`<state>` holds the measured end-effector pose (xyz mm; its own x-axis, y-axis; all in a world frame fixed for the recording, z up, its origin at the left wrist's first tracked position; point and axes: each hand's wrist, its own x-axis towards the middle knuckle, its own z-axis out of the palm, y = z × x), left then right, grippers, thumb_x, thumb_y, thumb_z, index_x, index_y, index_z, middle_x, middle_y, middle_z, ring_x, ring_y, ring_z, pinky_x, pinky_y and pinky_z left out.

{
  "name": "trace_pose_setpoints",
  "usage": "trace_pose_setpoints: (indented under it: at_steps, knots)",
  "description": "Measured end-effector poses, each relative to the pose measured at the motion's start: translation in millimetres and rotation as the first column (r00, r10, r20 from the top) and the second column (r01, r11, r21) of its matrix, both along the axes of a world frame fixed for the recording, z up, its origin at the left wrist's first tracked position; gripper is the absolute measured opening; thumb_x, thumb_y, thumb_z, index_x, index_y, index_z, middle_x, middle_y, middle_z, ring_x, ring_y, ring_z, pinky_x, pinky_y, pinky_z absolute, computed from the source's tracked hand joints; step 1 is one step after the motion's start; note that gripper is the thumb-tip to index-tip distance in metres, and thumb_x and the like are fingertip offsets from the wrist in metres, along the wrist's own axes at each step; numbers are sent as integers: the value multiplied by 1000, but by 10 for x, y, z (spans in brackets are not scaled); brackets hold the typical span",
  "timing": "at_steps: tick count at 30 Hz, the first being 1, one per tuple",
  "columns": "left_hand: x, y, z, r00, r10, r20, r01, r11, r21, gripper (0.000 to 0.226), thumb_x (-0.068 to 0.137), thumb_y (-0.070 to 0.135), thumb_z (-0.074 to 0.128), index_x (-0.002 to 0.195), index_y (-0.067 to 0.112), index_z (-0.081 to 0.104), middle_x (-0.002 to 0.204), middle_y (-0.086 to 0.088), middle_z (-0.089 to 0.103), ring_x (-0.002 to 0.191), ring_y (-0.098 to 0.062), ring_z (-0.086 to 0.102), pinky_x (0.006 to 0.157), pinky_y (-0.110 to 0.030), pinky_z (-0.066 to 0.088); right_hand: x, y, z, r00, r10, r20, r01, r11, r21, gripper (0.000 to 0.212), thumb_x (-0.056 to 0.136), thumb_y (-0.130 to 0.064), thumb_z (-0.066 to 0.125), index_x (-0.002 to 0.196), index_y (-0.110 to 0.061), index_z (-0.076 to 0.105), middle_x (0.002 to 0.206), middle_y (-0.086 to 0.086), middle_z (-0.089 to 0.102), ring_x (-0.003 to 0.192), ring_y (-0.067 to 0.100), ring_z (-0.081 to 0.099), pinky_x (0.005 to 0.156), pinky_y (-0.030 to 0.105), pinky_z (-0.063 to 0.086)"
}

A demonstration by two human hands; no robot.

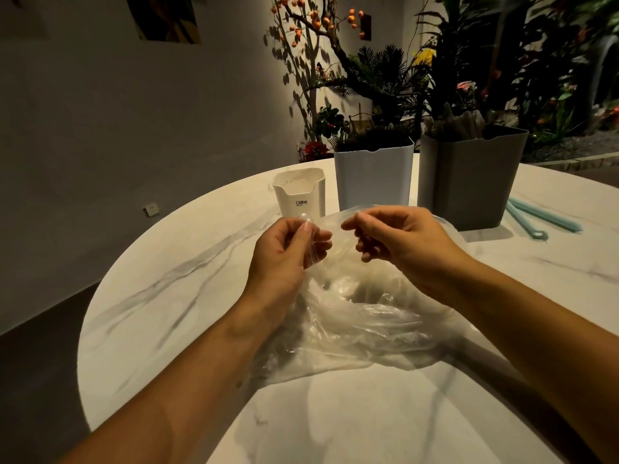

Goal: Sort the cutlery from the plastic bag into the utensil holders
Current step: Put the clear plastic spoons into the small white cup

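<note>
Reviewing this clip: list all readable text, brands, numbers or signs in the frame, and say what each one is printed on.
"CRBW": dark letters on the front of the small white holder, behind the left hand.
A smaller line under that word is too small to read.
The light grey holder, dark grey holder and plastic bag show no text.

"CRBW" in dark letters, front of small white utensil holder

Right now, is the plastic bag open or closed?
Open: the left hand and right hand pinch the plastic bag rim apart.
</note>
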<state>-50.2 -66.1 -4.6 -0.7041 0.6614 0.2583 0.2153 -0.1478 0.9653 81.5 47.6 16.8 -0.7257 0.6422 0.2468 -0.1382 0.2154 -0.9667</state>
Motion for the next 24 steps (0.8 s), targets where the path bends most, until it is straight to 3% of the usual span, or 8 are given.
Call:
trace_pose_setpoints:
  at_steps: [6,9,11,13,16,18,21,24]
  knots:
    - [2,20,13,999,17,44,-17,1000,-10,19,105,25,46,114,16,60,96,-1,74,79,-14,75,73,-26,61,34,0,69,989,55,-135,-83,973,-214,17,85,-4,64,100,-3,70,86,13,74,82,24,74,80,33,60]
    - [-13,32,11,986,-19,166,12,999,43,24,109,23,39,114,11,60,78,-2,66,63,-14,59,61,-23,50,39,14,53,987,10,-159,-48,970,-240,13,84,-2,65,96,-4,70,86,12,74,83,25,74,81,35,60]
    - [-18,31,27,959,-94,268,70,993,97,30,109,26,37,114,7,59,72,-4,58,61,-12,50,61,-25,43,18,-4,24,992,-42,-122,21,985,-169,12,83,-4,69,96,-5,71,87,11,74,81,23,74,77,35,61]
    - [-17,26,45,940,-149,305,115,985,128,32,108,28,37,114,5,60,70,-3,55,61,-11,47,61,-26,40,-8,-23,-15,995,-99,-18,100,995,29,12,81,-11,73,93,-9,71,86,8,74,76,16,74,69,29,61]
    - [-15,25,76,907,-207,367,147,972,185,33,107,32,40,113,6,60,70,0,55,62,-9,47,65,-25,40,-35,-52,-96,970,-179,164,96,904,416,14,80,-27,74,92,-20,70,82,-7,72,73,7,71,65,20,58]
    - [-20,16,85,903,-235,359,170,964,205,35,103,38,45,112,8,60,73,0,55,63,-7,49,66,-24,42,-44,-78,-133,961,-168,219,22,839,544,13,84,-31,71,96,-26,69,85,-12,71,75,2,69,70,17,57]
    - [2,15,50,948,-225,227,196,970,142,33,97,34,55,118,9,59,76,3,55,71,-8,52,69,-21,47,-62,-108,-119,978,-63,201,-47,864,501,8,89,-29,67,96,-27,70,85,-14,70,79,-2,67,70,12,53]
    - [37,38,-3,978,-172,119,165,984,62,35,99,35,54,124,10,57,85,1,59,80,-11,54,78,-23,50,-67,-111,-57,994,-30,102,-11,926,378,3,87,-28,68,89,-28,71,80,-18,68,79,-5,66,64,8,49]
